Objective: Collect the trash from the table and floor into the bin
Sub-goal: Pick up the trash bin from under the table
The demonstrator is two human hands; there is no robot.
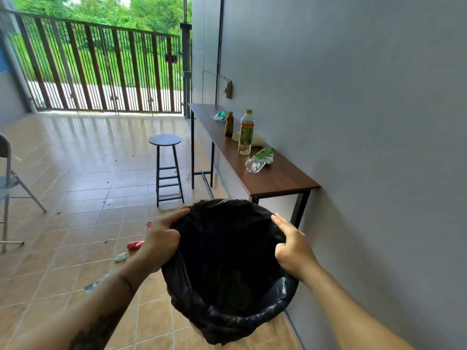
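Left hand [161,242] and right hand [293,246] grip rim of black-lined bin [227,322], fingers curled over, right's perhaps looser. Bottles [246,132] mid-desk [280,180].

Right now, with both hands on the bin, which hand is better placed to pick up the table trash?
Probably the right hand: the table with its crushed bottle lies along the right wall, ahead of that hand.
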